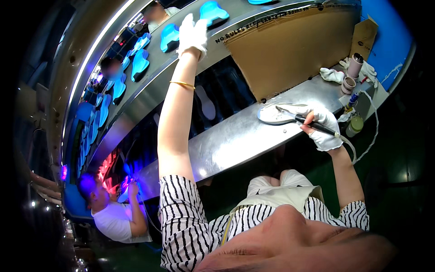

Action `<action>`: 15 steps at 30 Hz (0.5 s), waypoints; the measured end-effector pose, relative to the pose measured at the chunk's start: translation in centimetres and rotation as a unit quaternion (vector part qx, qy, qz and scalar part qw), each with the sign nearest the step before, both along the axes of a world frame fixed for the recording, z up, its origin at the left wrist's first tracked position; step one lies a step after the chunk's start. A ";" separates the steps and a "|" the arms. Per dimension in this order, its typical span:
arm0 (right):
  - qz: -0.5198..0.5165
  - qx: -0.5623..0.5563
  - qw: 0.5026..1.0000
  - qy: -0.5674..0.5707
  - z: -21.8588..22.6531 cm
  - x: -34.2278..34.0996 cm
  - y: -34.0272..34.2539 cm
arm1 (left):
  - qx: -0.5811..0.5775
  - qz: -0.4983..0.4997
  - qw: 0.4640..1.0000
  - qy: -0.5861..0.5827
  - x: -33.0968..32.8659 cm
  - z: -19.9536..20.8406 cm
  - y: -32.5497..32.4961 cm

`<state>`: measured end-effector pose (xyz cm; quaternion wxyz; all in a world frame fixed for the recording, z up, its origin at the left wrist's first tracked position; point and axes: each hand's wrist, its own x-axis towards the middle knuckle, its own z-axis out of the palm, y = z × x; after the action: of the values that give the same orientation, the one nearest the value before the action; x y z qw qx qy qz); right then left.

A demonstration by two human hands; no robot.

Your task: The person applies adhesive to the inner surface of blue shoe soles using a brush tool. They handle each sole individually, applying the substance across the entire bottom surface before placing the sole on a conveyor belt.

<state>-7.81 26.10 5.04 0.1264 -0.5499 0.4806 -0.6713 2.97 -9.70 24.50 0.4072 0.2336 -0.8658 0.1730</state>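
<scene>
My left arm stretches up over the conveyor. At its end my white-gloved left hand [193, 34] has its fingers extended, between a blue shoe-sole piece [170, 37] on its left and another blue sole piece [214, 12] on its right. I cannot tell whether it touches either one. My right hand [322, 128], in a white glove with bare fingertips, grips a black-handled brush [312, 123] with a pale tube running from its end. The brush tip lies over a whitish shoe sole [272, 116] on the metal bench [240, 147].
Several blue sole pieces line the conveyor [155, 56]. A large cardboard sheet [290, 50] stands behind the bench. At the right are a pinkish bottle [355, 65], a white glove [331, 75] and a small greenish jar [355, 126]. A co-worker [118, 213] sits at lower left.
</scene>
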 end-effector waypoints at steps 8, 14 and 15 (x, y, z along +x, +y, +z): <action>0.071 0.010 0.997 -0.034 0.9 2.6 -1.5 | 0.163 0.226 0.959 -0.045 9.2 2.6 -4.4; 0.076 0.037 0.996 0.000 -1.3 2.4 -1.0 | -0.123 0.138 0.982 -0.038 10.6 0.4 4.3; 0.068 0.044 0.997 -0.010 -1.5 2.7 -0.8 | -0.101 0.090 0.991 -0.021 11.4 0.3 5.6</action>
<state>-5.13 25.26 3.56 0.2002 -0.5688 0.4696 -0.6448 14.41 -4.06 24.77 0.3930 0.2646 -0.8277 0.3007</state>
